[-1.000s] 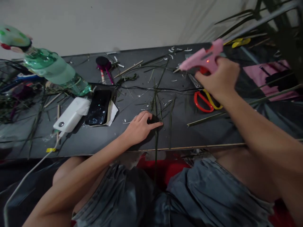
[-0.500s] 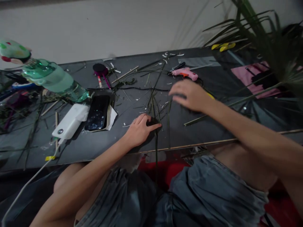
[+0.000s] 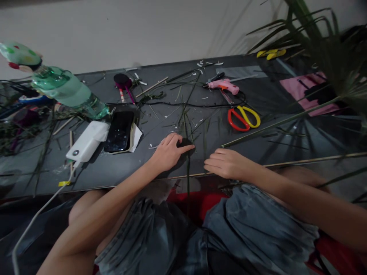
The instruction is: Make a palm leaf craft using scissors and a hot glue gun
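My left hand (image 3: 169,152) rests on the dark table, fingers curled and thumb stretched out. The thumb presses on thin green leaf strips (image 3: 185,124), which fan out above it. One strip hangs past the table edge. At the front edge, to the right of the strips, is my right hand (image 3: 225,163), its fingers pressed together; whatever they hold, if anything, is hidden. Above the right hand lie scissors (image 3: 238,119) with one red and one yellow handle loop. A pink glue gun (image 3: 225,86) lies behind them, partly over the blades.
A phone (image 3: 119,131), a white power bank (image 3: 87,142) with a cable, and a green bottle (image 3: 70,91) occupy the left. Behind is a purple item with a black top (image 3: 122,82). A long stem (image 3: 275,124) and palm fronds (image 3: 323,49) reach in from the right. Scraps are scattered around.
My right hand has moved from beside the glue gun down toward the table's front edge, uncovering the scissors. Its fingers are now closed together. My left hand has stayed on the strips.
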`<state>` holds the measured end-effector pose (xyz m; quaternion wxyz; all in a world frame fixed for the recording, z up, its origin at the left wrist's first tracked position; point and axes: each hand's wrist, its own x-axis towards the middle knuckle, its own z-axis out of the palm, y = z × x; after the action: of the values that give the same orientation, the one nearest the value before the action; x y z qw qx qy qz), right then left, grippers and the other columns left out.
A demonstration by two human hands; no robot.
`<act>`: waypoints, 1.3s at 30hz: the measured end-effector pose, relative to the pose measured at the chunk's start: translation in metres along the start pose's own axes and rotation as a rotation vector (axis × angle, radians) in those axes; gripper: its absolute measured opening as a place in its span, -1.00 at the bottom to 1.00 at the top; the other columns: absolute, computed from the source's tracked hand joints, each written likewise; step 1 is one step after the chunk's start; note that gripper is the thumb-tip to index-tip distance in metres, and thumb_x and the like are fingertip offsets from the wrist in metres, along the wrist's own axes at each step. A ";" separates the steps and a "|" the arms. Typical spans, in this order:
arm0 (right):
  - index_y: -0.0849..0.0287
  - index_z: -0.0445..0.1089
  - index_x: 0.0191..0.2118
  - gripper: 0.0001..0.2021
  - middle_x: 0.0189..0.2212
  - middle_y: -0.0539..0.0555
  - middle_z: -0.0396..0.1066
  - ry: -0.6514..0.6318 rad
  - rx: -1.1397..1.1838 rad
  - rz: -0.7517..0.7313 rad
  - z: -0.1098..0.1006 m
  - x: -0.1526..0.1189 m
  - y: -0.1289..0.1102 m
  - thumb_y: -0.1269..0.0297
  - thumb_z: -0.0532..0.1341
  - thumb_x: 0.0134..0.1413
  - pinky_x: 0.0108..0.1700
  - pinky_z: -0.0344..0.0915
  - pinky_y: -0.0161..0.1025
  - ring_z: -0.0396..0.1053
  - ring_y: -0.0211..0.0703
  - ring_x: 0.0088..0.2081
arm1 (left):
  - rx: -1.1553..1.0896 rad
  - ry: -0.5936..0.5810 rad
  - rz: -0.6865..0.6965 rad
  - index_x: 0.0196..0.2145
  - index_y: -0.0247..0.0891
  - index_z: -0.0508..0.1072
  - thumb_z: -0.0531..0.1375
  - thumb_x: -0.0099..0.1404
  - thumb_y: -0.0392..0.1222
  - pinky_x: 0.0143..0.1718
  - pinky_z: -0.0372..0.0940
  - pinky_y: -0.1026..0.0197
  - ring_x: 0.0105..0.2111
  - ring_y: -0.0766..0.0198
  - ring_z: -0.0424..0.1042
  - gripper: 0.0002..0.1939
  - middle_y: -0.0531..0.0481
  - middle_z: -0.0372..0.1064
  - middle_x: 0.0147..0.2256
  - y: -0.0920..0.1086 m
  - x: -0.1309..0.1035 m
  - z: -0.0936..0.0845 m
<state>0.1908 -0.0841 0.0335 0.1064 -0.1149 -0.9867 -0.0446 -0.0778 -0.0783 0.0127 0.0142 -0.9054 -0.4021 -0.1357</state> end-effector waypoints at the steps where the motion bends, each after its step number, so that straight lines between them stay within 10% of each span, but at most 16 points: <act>1: 0.22 0.44 -0.26 -0.74 -0.38 0.07 0.43 -0.007 -0.013 -0.011 -0.002 0.001 -0.003 0.51 0.01 0.29 -0.27 0.07 -0.24 0.27 -0.26 -0.35 | 0.001 0.001 0.000 0.11 0.05 0.44 0.03 0.33 -0.42 -0.02 0.25 0.02 -0.05 0.08 0.18 -0.49 -0.12 0.15 -0.14 0.000 0.000 0.000; 11: 0.19 0.43 -0.28 -0.77 -0.35 0.08 0.47 0.084 0.213 0.097 -0.010 -0.007 -0.037 0.49 0.04 0.27 -0.25 0.23 -0.26 0.36 -0.25 -0.29 | -0.006 0.014 0.003 0.11 0.06 0.44 0.03 0.36 -0.40 -0.02 0.24 0.02 -0.04 0.09 0.19 -0.51 -0.12 0.16 -0.14 -0.001 -0.001 0.001; 16: 0.17 0.42 -0.36 -0.81 -0.45 0.04 0.47 0.400 0.879 0.778 -0.062 0.016 -0.045 0.18 0.21 0.21 -0.41 0.33 -0.32 0.38 -0.29 -0.44 | -0.021 0.002 0.001 0.12 0.07 0.42 0.05 0.36 -0.37 0.02 0.25 0.00 0.05 0.05 0.20 -0.52 -0.13 0.22 -0.08 -0.003 -0.002 0.001; 19: 0.19 0.44 -0.38 -0.73 -0.60 -0.01 0.37 0.314 1.337 1.034 -0.085 0.030 -0.031 0.05 0.29 0.10 -0.67 0.06 -0.40 0.17 -0.41 -0.66 | -0.004 -0.018 0.022 0.13 0.04 0.41 0.05 0.35 -0.38 0.05 0.25 -0.01 0.17 0.01 0.17 -0.52 -0.14 0.25 0.09 -0.003 -0.001 -0.001; 23: 0.26 0.50 -0.40 -0.71 -0.68 -0.04 0.32 -0.019 1.540 1.147 -0.049 0.039 -0.006 0.10 0.41 -0.10 -0.72 -0.08 -0.45 0.12 -0.46 -0.70 | -0.016 -0.075 0.104 0.16 -0.08 0.38 0.00 0.34 -0.40 0.08 0.23 0.01 0.26 0.04 0.15 -0.50 -0.10 0.23 0.24 -0.004 0.001 -0.003; 28: 0.26 0.54 -0.40 -0.86 -0.50 0.06 0.52 -0.064 1.252 1.235 0.009 0.042 0.002 0.27 0.35 -0.06 -0.60 0.21 -0.43 0.30 -0.40 -0.67 | -0.069 -0.115 0.134 0.18 -0.17 0.35 -0.03 0.37 -0.40 0.07 0.23 0.06 0.25 0.10 0.20 -0.52 -0.08 0.31 0.21 -0.007 0.002 -0.003; 39: 0.23 0.33 -0.11 -0.61 -0.51 0.06 0.53 -0.010 1.164 1.331 0.003 0.046 -0.001 0.44 0.38 -0.12 -0.62 0.23 -0.41 0.38 -0.29 -0.64 | -0.080 -0.103 0.146 0.17 -0.20 0.36 -0.04 0.38 -0.37 0.08 0.21 0.07 0.24 0.13 0.21 -0.55 -0.11 0.32 0.19 -0.009 0.003 0.000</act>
<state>0.1466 -0.0750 0.0403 0.1478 -0.5932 -0.5818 0.5365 -0.0823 -0.0704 0.0126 -0.0327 -0.9380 -0.3294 -0.1032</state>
